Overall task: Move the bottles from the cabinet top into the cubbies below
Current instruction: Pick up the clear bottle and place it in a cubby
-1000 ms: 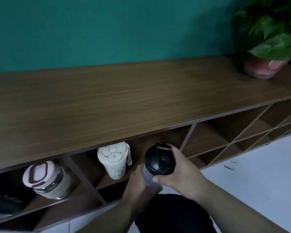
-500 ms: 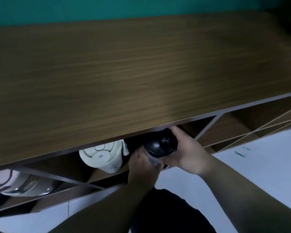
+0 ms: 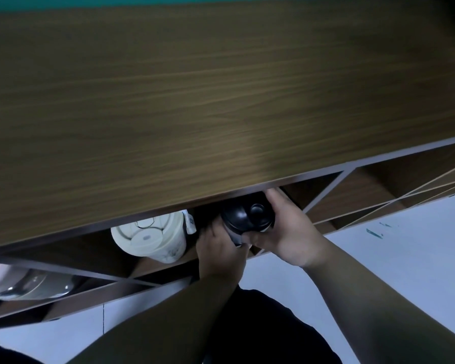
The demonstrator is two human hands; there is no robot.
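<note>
A black-lidded bottle sits at the mouth of a cubby just under the cabinet top, its body mostly hidden. My left hand grips its lower body from the left. My right hand wraps its lid and right side. To its left in the same cubby, a cream bottle lies with its lid toward me. A white and pink bottle rests in the cubby at far left, partly cut off by the frame edge.
Diagonal dividers split the cubbies; those to the right hold nothing I can see. The wooden top fills most of the view. Pale floor lies below, with my dark clothing at the bottom.
My view tipped down and closer, so the plant left the frame. Both hands carried the black-lidded bottle up and forward, from in front of the cabinet into the cubby mouth.
</note>
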